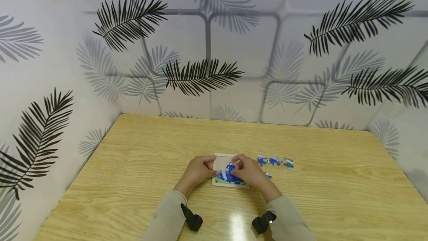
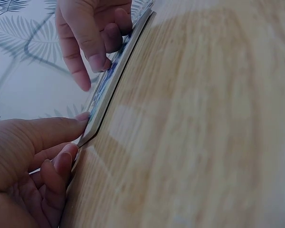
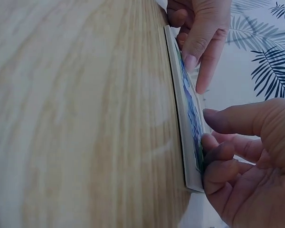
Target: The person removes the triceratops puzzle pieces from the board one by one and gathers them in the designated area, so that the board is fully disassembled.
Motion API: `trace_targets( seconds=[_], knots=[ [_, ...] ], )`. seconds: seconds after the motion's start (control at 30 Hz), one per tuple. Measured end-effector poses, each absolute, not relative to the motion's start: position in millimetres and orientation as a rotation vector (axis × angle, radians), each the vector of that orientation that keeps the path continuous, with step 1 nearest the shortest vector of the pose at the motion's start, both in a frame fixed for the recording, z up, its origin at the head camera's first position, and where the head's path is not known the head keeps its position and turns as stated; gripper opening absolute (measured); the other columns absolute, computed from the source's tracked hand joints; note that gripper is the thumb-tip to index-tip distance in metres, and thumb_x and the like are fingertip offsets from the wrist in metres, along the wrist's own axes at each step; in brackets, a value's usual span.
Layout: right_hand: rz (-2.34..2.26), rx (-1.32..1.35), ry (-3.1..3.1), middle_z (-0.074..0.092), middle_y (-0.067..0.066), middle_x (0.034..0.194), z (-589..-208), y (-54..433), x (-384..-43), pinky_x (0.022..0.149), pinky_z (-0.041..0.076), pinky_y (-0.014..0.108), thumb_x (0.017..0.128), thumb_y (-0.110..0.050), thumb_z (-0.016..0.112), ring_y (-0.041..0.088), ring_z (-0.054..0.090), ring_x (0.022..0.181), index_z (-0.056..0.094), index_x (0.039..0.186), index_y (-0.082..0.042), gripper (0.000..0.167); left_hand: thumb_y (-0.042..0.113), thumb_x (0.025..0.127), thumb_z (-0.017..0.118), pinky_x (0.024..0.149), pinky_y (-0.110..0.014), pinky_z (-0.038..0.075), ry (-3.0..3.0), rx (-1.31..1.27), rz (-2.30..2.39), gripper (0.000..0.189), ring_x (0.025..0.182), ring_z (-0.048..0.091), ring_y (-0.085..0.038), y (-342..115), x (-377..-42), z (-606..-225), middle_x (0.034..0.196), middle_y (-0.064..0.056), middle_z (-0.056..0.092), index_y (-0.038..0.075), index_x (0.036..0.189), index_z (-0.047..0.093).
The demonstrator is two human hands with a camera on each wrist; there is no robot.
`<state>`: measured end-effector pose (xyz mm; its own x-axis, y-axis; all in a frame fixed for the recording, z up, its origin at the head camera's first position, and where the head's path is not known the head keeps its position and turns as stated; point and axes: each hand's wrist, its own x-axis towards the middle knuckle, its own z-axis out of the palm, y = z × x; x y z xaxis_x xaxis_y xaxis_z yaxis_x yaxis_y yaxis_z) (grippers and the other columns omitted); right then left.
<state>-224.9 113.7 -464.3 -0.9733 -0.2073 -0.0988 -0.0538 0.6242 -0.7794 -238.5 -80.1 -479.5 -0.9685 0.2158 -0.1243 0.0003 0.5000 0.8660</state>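
A shallow jigsaw puzzle tray with a pale frame lies on the table, its lower part filled with blue and green pieces. At its left edge, my left hand grips the frame, thumb on top near a corner and curled fingers at the side, as the left wrist view shows. My right hand is over the tray's right side. Its thumb touches the pieces while the index finger stretches apart from it; no loose piece shows between them. That hand partly hides the picture.
Several loose jigsaw pieces lie to the right of the tray, one partly behind the right hand. The wooden table meets a leaf-patterned wall at the back. Each wrist wears a black camera.
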Motion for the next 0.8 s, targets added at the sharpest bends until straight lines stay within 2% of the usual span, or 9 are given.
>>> trace_targets(
  seconds=[0.17, 0.8],
  knots=[
    [-1.209, -0.244, 2.674, 0.05, 0.002, 0.073, -463.0, 111.3, -226.6, 0.056, 0.035, 0.028, 0.083, -0.005, 0.07, 0.015, 0.043, 0.061, 0.06, 0.113, -0.002, 0.032, 0.011, 0.075, 0.08, 0.063, -0.027, 0.037, 2.53, 0.189, 1.458, 0.056, 0.064, 0.043, -0.013, -81.5, -238.4, -479.5, 0.073, 0.001, 0.052, 0.003, 0.127, 0.06],
    [-1.169, -0.209, 2.671, 0.049, 0.003, 0.074, -464.3, 109.9, -227.6, 0.056, 0.035, 0.028, 0.082, -0.007, 0.072, 0.016, 0.044, 0.062, 0.061, 0.11, -0.007, 0.03, 0.01, 0.075, 0.08, 0.063, -0.026, 0.037, 2.53, 0.195, 1.462, 0.055, 0.065, 0.044, -0.013, -80.4, -237.3, -478.5, 0.074, 0.001, 0.053, 0.002, 0.126, 0.061]
  ],
)
